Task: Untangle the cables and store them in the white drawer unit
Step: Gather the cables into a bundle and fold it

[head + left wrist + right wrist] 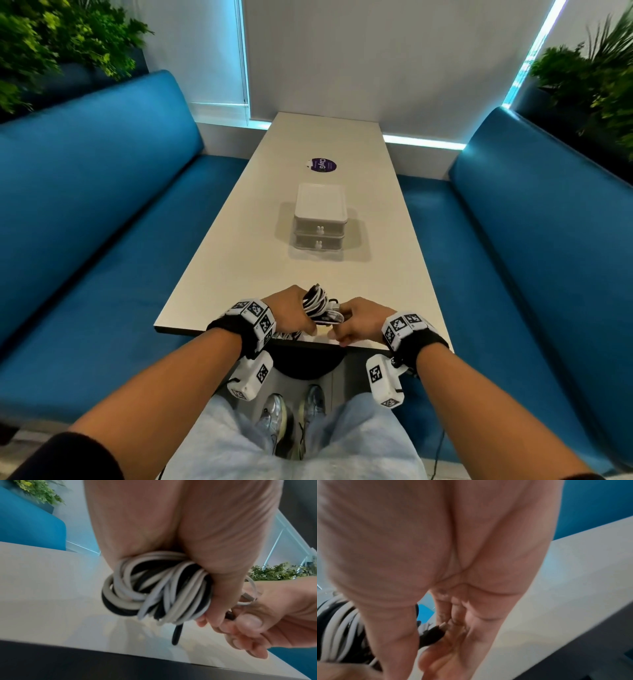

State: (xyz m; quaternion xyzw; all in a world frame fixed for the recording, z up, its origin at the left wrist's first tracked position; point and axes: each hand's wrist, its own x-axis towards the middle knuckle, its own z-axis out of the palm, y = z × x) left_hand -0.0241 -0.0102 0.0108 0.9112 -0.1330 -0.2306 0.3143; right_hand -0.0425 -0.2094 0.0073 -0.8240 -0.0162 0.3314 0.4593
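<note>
A tangled bundle of white and black cables [320, 305] sits just above the near edge of the table [246, 246]. My left hand [291, 313] grips the bundle [154, 592], with the loops bulging out under the palm and one black end hanging down. My right hand [354, 320] is at the bundle's right side and pinches a black connector [431, 635] between thumb and fingers. The white drawer unit [320, 217] stands mid-table beyond the hands, with both of its drawers closed.
A round purple sticker [322, 165] lies on the table behind the drawer unit. Blue benches [102, 205] run along both sides of the narrow table. Plants [596, 75] stand behind the bench backs. My knees and shoes are below the table's near edge.
</note>
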